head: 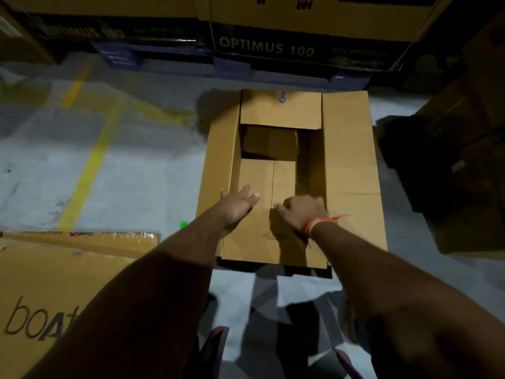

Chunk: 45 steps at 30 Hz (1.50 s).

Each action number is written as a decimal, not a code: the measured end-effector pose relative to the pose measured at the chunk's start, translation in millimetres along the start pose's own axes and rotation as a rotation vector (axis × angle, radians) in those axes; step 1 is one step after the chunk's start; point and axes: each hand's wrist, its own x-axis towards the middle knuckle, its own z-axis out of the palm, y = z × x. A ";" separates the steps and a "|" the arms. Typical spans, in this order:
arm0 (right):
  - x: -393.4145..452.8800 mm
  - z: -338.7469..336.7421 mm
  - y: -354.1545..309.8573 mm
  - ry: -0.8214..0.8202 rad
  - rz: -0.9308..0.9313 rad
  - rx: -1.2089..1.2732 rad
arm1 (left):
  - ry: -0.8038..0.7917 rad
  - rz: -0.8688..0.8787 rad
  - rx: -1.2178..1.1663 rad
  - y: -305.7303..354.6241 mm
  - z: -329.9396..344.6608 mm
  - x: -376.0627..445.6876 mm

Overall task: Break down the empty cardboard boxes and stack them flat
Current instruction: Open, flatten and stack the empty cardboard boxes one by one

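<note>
A brown cardboard box (352,149) stands open on the floor in front of me, its flaps spread and the near flap (257,236) folded inward. My left hand (237,201) lies on that near flap with fingers straight and spread. My right hand (303,212), with an orange thread at the wrist, has its fingers curled over the flap's right part; whether it pinches the cardboard is unclear. Inside the box, part of the bottom shows as a darker panel.
A flat carton marked "boAt" (54,291) lies at the lower left. Large "OPTIMUS 100" cartons (273,47) on a blue pallet line the far side. Dark boxes (451,160) stand at the right. Yellow lines (90,165) cross the grey floor.
</note>
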 end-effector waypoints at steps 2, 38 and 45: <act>-1.2 -17.0 -2.0 -0.099 -0.018 0.149 | 0.062 0.028 -0.049 -0.1 -6.4 -0.4; 94.3 -10.4 43.4 0.100 -0.052 -0.009 | 0.393 0.094 0.366 14.2 1.4 75.5; 130.8 -40.5 42.1 0.537 -0.099 -0.052 | 0.570 0.218 0.430 -10.1 19.1 92.0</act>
